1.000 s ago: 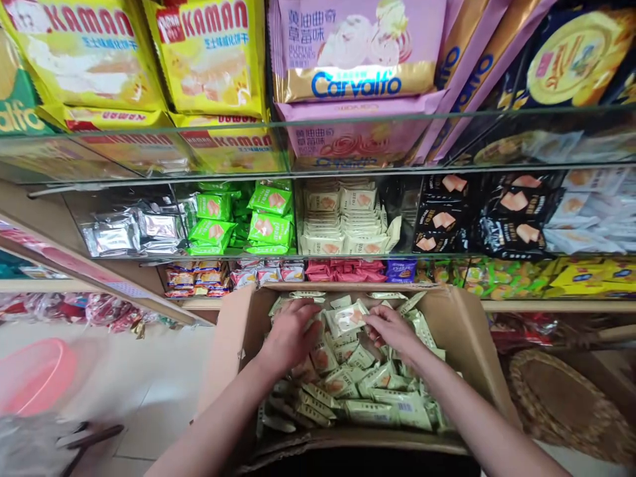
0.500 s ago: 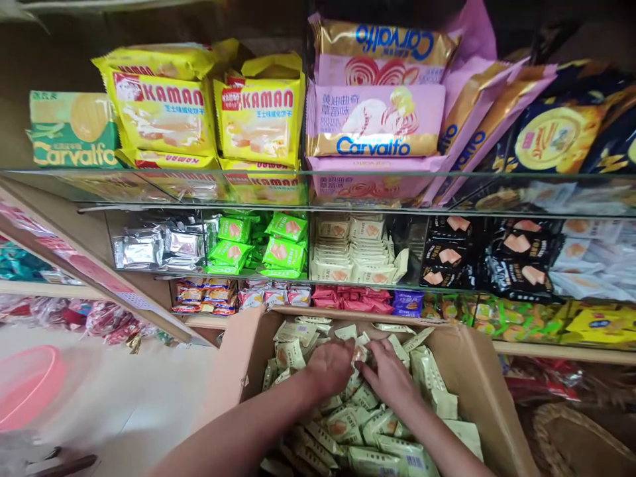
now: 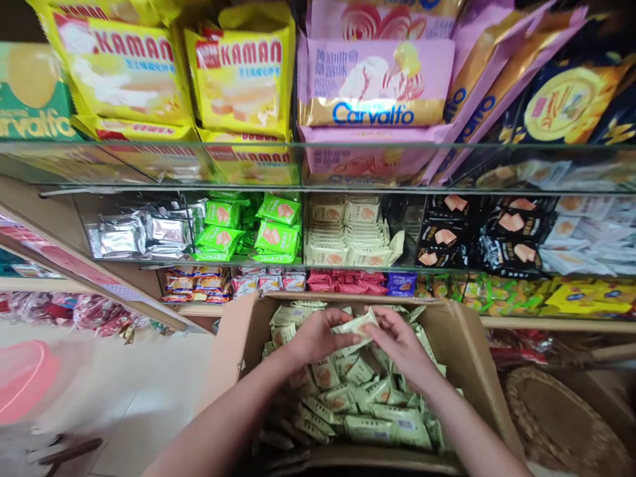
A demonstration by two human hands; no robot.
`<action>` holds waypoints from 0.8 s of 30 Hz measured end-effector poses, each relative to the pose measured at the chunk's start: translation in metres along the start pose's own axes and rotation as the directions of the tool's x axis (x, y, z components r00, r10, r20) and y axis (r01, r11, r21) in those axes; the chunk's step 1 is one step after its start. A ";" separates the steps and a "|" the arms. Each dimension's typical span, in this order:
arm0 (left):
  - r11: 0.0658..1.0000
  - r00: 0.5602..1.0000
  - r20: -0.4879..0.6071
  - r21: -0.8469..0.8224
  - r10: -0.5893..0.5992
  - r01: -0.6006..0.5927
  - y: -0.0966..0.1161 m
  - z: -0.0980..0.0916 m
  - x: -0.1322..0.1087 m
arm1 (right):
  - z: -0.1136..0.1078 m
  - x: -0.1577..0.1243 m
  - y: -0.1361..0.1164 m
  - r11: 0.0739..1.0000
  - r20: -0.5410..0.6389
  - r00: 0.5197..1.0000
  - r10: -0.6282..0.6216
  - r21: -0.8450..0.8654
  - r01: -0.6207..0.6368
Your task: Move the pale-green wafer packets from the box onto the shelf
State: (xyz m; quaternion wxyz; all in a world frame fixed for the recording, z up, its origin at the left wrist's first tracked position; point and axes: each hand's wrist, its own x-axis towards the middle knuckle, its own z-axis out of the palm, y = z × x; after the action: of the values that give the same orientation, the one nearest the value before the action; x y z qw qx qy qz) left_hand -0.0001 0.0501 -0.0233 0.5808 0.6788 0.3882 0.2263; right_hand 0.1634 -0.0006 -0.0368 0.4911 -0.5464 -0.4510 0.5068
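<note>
The left hand (image 3: 320, 336) and the right hand (image 3: 401, 341) together pinch one cream packet (image 3: 358, 326) over the carton (image 3: 474, 358), where many loose packets (image 3: 342, 399) remain unsorted, while similar packets (image 3: 348, 240) already stand stacked on the glass shelf (image 3: 358, 269).

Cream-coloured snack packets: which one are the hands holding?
The cream-coloured packet held between the left hand and right hand, over the cardboard box. Other packets lie in the box or sit stacked on the shelf.

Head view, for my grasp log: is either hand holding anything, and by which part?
A small, pale-green, rectangular film-wrapped packet, held at both ends: the left hand at its left, the right hand at its right.
</note>
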 end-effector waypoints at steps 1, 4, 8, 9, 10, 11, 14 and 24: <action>0.999 1.000 -0.003 -0.042 -0.003 0.002 0.001 0.000 0.001 | 0.001 0.000 -0.002 1.000 -0.007 1.000 -0.005 0.018 0.005; 0.975 0.997 -0.066 -0.222 -0.049 0.033 0.001 0.003 0.001 | 0.006 -0.001 -0.004 0.994 -0.071 0.997 0.028 0.112 -0.020; 0.843 0.977 -0.146 -0.536 -0.153 0.051 0.003 0.005 -0.001 | 0.012 -0.002 -0.004 0.983 -0.159 0.987 0.035 0.183 -0.006; 0.821 0.976 -0.142 -0.568 -0.164 0.055 0.003 0.006 -0.001 | 0.013 -0.002 -0.004 0.982 -0.183 0.982 0.038 0.190 -0.002; 0.813 0.976 -0.138 -0.580 -0.167 0.057 0.004 0.006 -0.001 | 0.013 -0.002 -0.004 0.981 -0.201 0.979 0.041 0.196 -0.001; 0.815 0.977 -0.141 -0.577 -0.163 0.053 0.004 0.005 -0.002 | 0.013 -0.003 -0.004 0.980 -0.205 0.978 0.044 0.199 -0.003; 0.851 0.974 -0.188 -0.525 -0.124 0.007 0.005 0.004 -0.002 | 0.010 -0.007 -0.008 0.984 -0.086 0.995 0.059 0.170 -0.044; 0.858 0.951 -0.285 -0.511 -0.123 -0.042 0.013 0.000 -0.006 | -0.023 0.060 -0.098 0.886 -0.075 0.949 -0.305 -0.387 0.254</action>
State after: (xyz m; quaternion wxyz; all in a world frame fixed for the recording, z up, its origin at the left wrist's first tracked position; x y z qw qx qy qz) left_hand -0.0001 0.0452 -0.0103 0.6769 0.4481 0.4143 0.4116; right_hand 0.1916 0.0682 0.0541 0.4756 -0.5915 -0.5790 0.2977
